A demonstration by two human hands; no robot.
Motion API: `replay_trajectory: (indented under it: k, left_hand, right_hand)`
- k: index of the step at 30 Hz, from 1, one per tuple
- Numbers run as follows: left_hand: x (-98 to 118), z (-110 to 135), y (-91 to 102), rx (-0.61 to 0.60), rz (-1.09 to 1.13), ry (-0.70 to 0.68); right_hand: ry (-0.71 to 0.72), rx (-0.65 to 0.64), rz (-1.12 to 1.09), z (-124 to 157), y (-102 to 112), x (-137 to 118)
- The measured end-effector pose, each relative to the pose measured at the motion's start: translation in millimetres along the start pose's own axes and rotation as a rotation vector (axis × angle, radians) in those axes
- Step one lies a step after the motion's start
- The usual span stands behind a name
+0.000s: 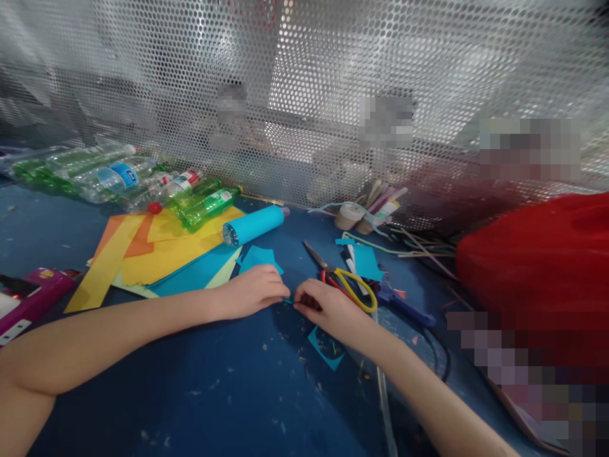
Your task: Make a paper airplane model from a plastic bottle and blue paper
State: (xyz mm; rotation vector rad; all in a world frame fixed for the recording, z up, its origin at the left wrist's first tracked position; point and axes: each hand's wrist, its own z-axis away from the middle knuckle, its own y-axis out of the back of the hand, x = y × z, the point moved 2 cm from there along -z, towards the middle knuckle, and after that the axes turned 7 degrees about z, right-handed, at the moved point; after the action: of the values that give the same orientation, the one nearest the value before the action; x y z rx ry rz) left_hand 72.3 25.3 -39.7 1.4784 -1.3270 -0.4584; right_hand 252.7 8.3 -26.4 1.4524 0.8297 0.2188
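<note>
Blue, scratched and littered with paper specks, the table (228, 393) fills the lower frame. At centre frame, the left hand (252, 293) and right hand (328, 308) meet fingertip to fingertip over a small teal paper piece (288, 299). Both grips are closed, pinching that piece between them; most of it is hidden by the fingers, so its shape cannot be told. To do this step well, judging from the pose, keep the piece flat against the table and press evenly from both sides.

Just below the right hand lies a teal offcut (326, 351). Touching that hand's far side are yellow-handled scissors (340, 279). Farther, at left centre, lie yellow and orange paper sheets (157, 251) and a teal-wrapped roll (254, 225). Beyond these, plastic bottles (143, 184) lie against a perforated metal screen (333, 76).
</note>
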Motion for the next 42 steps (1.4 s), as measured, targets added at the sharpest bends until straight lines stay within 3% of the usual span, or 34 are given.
replay_trajectory:
  k: [5, 19, 25, 33, 42]
  left_hand:
    - [3.0, -0.8, 1.5, -0.030, -0.094, -0.066]
    - [0.3, 1.9, -1.4, -0.038, -0.136, -0.034]
    - [-1.7, 2.1, -2.6, 0.002, -0.132, -0.016]
    - [0.6, 1.4, -0.1, -0.032, -0.216, -0.065]
    - [-3.0, -0.4, 0.5, -0.010, -0.062, -0.015]
  right_hand:
    - [-0.017, -0.017, -0.043, 0.2, 1.5, 1.1]
    - [0.034, -0.016, -0.042, 0.7, 1.3, 0.2]
    - [-0.001, 0.003, -0.047, -0.3, -1.1, 5.7]
    - [-0.045, 0.001, -0.016, -2.1, -2.0, 4.9]
    - [-0.018, 0.000, -0.063, 0.1, -0.3, 4.0]
